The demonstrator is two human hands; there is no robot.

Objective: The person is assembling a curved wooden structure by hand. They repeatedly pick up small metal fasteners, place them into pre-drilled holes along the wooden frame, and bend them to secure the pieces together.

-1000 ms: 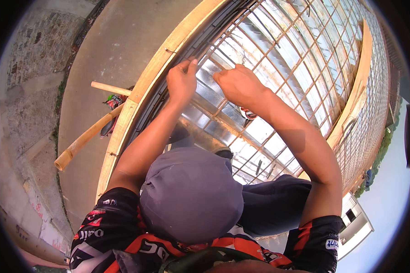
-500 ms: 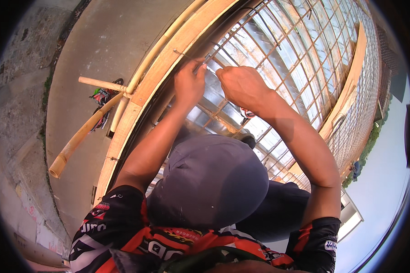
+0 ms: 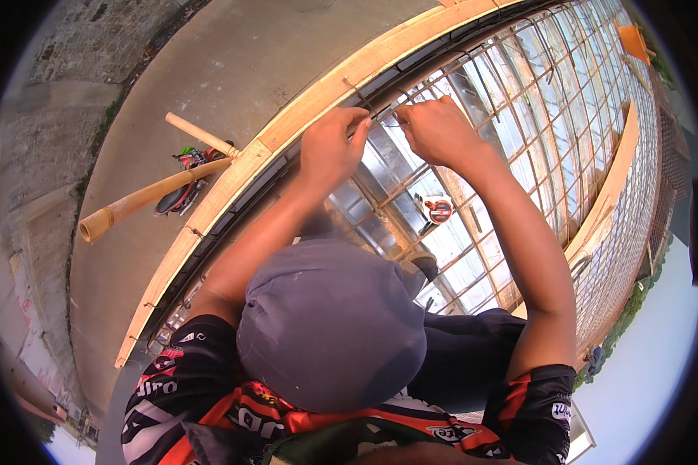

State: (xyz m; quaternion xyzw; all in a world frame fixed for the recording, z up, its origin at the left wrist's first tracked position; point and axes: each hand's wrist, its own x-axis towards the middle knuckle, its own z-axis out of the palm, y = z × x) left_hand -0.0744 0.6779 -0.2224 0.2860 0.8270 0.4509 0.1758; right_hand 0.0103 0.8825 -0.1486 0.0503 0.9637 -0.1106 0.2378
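A thin dark tie wire (image 3: 380, 115) sits at a crossing of the steel bar grid (image 3: 520, 124), close to the near edge of the mesh and just inside the long wooden form board (image 3: 318, 97). Both hands meet at that spot. The left hand (image 3: 332, 147) is curled, its thumb and fingers pinched together on the wire's end at the left of the crossing. The right hand (image 3: 440, 130) is closed into a loose fist just beside it, knuckles up, fingertips tucked onto the same wire and the bar under it; what sits inside that fist is hidden. The two hands are nearly touching, with the wire strung between them.

Under the grid lies shiny metal sheeting (image 3: 457, 256), and a small round red-and-white object (image 3: 440, 210) rests on it below the right forearm. The person's grey cap (image 3: 329, 322) fills the lower middle of the view, with black, red and white sleeves at either side. Beyond the form board is a bare concrete slab (image 3: 209, 70). On it, well apart from the hands, lie a thick bamboo-like pole (image 3: 143, 199), a shorter pale wooden stick (image 3: 202, 136) and a red-and-black object (image 3: 186, 182) beneath them.
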